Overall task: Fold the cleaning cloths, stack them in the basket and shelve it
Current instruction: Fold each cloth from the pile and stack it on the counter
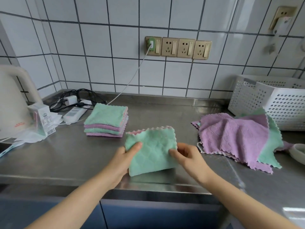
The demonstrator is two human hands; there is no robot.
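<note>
Left hand (pixel 127 156) and right hand (pixel 185 157) each pinch a side of a green cloth (pixel 152 150) above the counter (pixel 66 154); folded stack (pixel 106 120) behind, unfolded pile (pixel 239 138) by basket (pixel 270 100)

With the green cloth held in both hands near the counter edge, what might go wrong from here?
1. The folded green cloth, held by the left hand and right hand, hangs near the steel counter's front edge; it may drop off if released.
2. The stack of folded green and purple cloths looks uneven; another cloth might tip it.
3. The white perforated basket sits behind the unfolded pile, so reaching over may drag cloths.
</note>
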